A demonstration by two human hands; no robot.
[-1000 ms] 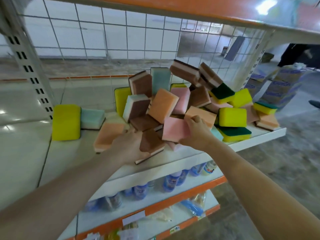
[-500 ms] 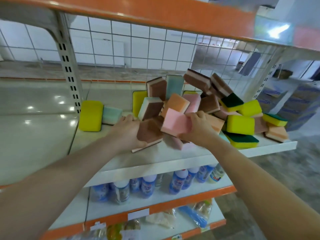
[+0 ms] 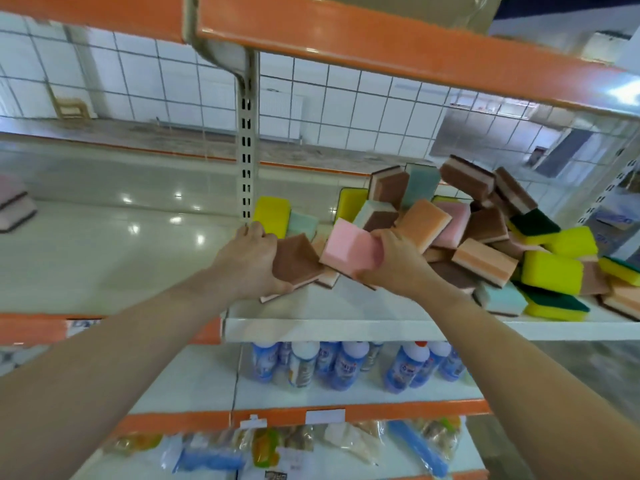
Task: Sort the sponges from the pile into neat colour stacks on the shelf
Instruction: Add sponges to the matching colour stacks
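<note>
A pile of sponges [image 3: 485, 233] in orange, brown, pink, yellow-green and teal lies jumbled on the white shelf [image 3: 346, 327]. My left hand [image 3: 249, 261] grips a brown-topped sponge [image 3: 296, 261] at the pile's left edge. My right hand [image 3: 391, 261] holds a pink sponge [image 3: 349, 249] lifted just above the shelf. Behind my left hand stand a yellow sponge [image 3: 272, 214] and a teal sponge [image 3: 303, 223], side by side near the upright post [image 3: 246, 150].
A pink sponge stack [image 3: 14, 206] sits far left on the neighbouring shelf bay. An orange beam [image 3: 381, 46] runs overhead. Below, a shelf holds blue-labelled bottles [image 3: 346, 365]; the lowest one holds packaged goods [image 3: 277, 445]. A wire grid backs the shelf.
Both hands lifted their sponges out of the pile and carried them leftward. My view swung left, so the pile now sits at the right and the left bay shows.
</note>
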